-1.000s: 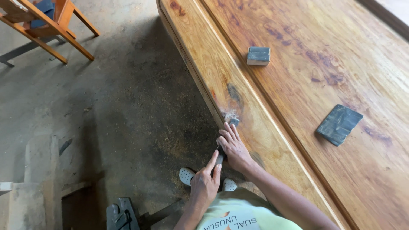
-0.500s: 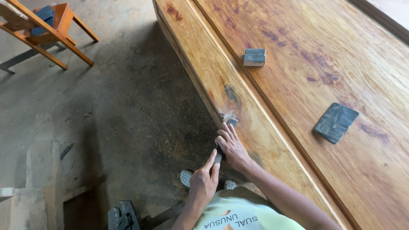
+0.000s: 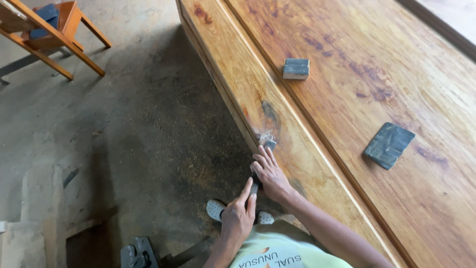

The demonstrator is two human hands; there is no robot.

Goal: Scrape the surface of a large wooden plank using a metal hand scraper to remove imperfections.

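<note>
From the head camera, the right hand (image 3: 270,173) is lying flat on the near edge of the big wooden tabletop (image 3: 357,99), fingers close together, pressing a small grey pad (image 3: 268,144) under the fingertips. The left hand (image 3: 238,218) is pinching a thin dark tool (image 3: 254,187) just below that edge. Both hands are staying where they were a moment ago. On the tabletop, the grey block (image 3: 296,69) and dark sanding sheet (image 3: 389,145) are sitting slightly lower in the picture.
</note>
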